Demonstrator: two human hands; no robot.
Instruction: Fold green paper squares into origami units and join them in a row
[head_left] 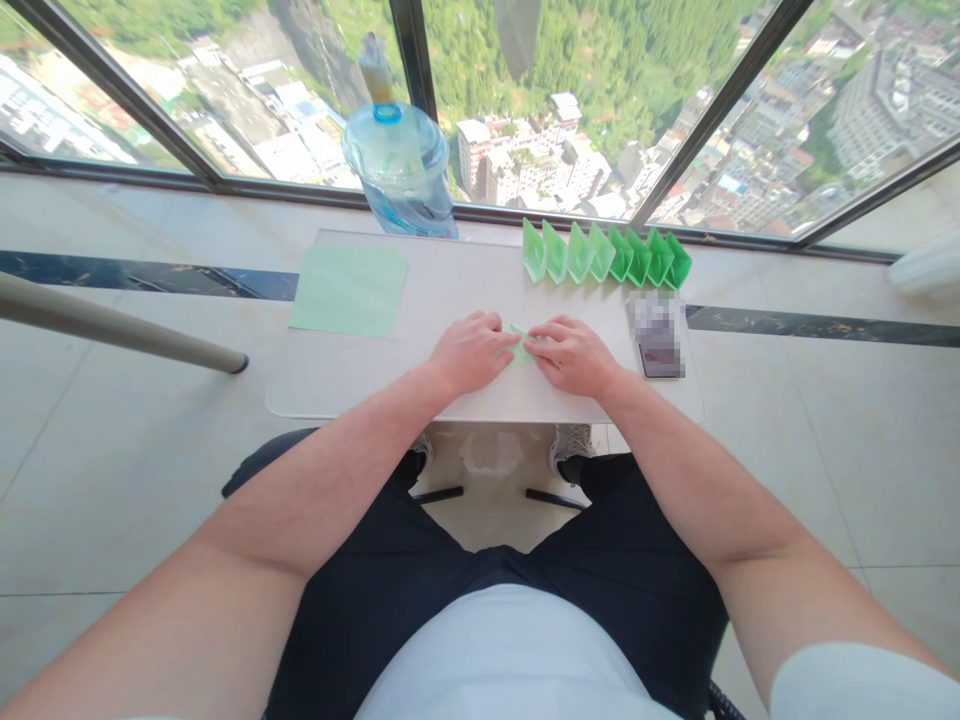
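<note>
A small piece of light green folded paper [519, 345] lies on the low white table [450, 290], mostly covered by my fingers. My left hand [469, 352] presses on its left side with curled fingers. My right hand [574, 355] presses on its right side, fingers bent over it. A row of several finished green folded paper pieces [606, 254] stands along the table's far edge. A stack of flat light green sheets [349, 290] lies at the table's left.
A phone [658, 335] lies on the table right of my right hand. A large blue water bottle [400, 165] stands behind the table by the window. A beige pole [112, 325] juts in from the left. My knees sit under the table's near edge.
</note>
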